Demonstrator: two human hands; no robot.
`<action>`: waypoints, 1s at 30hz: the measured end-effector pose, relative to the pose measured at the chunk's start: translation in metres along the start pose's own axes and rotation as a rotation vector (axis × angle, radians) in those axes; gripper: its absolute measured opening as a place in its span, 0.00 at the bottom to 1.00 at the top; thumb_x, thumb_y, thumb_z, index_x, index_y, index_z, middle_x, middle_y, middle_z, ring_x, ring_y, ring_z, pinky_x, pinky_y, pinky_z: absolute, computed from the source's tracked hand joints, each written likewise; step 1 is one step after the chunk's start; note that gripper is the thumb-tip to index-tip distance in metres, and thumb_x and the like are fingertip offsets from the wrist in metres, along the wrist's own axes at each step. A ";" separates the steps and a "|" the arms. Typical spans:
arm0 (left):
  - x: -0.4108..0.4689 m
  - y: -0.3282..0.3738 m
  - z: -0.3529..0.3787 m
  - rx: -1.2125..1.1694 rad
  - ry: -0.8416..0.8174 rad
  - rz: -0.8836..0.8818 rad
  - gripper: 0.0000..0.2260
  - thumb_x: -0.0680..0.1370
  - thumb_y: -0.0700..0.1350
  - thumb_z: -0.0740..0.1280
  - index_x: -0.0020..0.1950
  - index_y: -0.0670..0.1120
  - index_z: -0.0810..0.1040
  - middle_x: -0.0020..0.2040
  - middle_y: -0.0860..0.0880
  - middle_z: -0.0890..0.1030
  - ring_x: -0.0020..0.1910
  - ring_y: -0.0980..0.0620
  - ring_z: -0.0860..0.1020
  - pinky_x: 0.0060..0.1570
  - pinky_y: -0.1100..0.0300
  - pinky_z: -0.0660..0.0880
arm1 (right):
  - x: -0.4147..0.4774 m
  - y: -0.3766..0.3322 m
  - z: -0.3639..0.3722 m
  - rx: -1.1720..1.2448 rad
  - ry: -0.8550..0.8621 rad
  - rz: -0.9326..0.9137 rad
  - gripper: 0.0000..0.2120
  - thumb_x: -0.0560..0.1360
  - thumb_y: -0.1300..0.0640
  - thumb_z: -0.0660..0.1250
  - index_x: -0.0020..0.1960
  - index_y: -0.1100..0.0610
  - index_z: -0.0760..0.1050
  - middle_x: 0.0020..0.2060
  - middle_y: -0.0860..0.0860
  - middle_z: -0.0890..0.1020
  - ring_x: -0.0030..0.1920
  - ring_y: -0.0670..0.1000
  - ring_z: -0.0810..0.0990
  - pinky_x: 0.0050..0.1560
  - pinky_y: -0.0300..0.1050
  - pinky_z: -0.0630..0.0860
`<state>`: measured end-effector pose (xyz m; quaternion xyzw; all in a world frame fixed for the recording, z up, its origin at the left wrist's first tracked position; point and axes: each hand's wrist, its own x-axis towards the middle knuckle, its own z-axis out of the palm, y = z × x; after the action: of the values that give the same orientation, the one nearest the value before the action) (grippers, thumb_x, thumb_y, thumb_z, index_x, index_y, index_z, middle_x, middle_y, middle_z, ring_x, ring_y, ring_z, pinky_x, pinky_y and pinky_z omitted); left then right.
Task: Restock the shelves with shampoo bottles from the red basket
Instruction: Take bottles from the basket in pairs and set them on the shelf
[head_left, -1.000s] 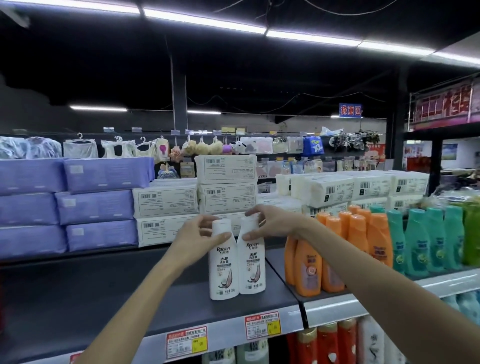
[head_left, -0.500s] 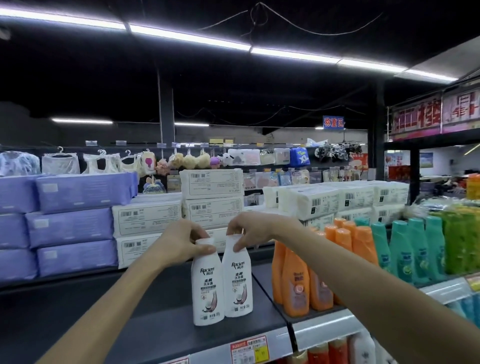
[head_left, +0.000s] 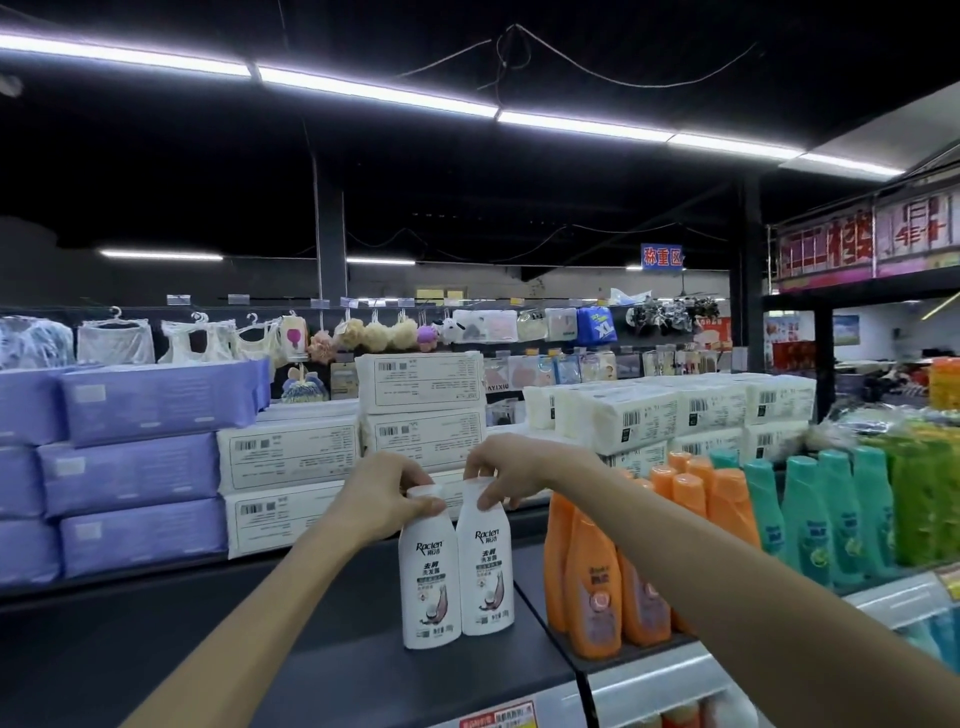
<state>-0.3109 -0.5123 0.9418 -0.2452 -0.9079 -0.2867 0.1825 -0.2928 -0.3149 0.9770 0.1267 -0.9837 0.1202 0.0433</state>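
On shelf, hands pinching shampoo bottles

Person, head view. Two arms visible, both bare. Left hand and right hand: bare, fingers slim, knuckles lightly marked. Nails too small to judge. Left forearm: bare up to the bottom frame edge, slender, smooth, narrowing to the wrist. Right forearm: bare up to the right frame edge, same build; it looks broader toward the corner, where the wide-angle lens stretches it.
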 end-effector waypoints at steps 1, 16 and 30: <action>0.000 0.000 0.001 -0.003 0.001 -0.001 0.11 0.72 0.50 0.78 0.49 0.45 0.86 0.46 0.51 0.86 0.47 0.52 0.82 0.52 0.52 0.79 | 0.000 0.001 0.000 0.001 0.001 0.005 0.19 0.76 0.62 0.72 0.65 0.59 0.74 0.55 0.51 0.74 0.38 0.49 0.80 0.34 0.36 0.77; 0.004 0.002 0.007 -0.017 0.020 -0.058 0.10 0.72 0.48 0.78 0.49 0.45 0.85 0.46 0.49 0.85 0.47 0.52 0.82 0.44 0.61 0.72 | 0.008 0.000 0.009 -0.047 0.037 0.040 0.22 0.76 0.60 0.71 0.69 0.58 0.72 0.63 0.58 0.77 0.40 0.53 0.80 0.40 0.43 0.80; -0.002 0.013 0.011 0.056 -0.007 -0.109 0.29 0.74 0.61 0.73 0.68 0.45 0.75 0.63 0.47 0.80 0.60 0.49 0.78 0.61 0.53 0.75 | -0.006 -0.001 0.015 -0.039 0.049 0.019 0.30 0.78 0.48 0.68 0.76 0.56 0.64 0.72 0.55 0.71 0.70 0.56 0.71 0.70 0.53 0.68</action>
<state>-0.3040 -0.4976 0.9380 -0.1910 -0.9284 -0.2697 0.1701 -0.2873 -0.3177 0.9618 0.1136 -0.9856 0.1043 0.0689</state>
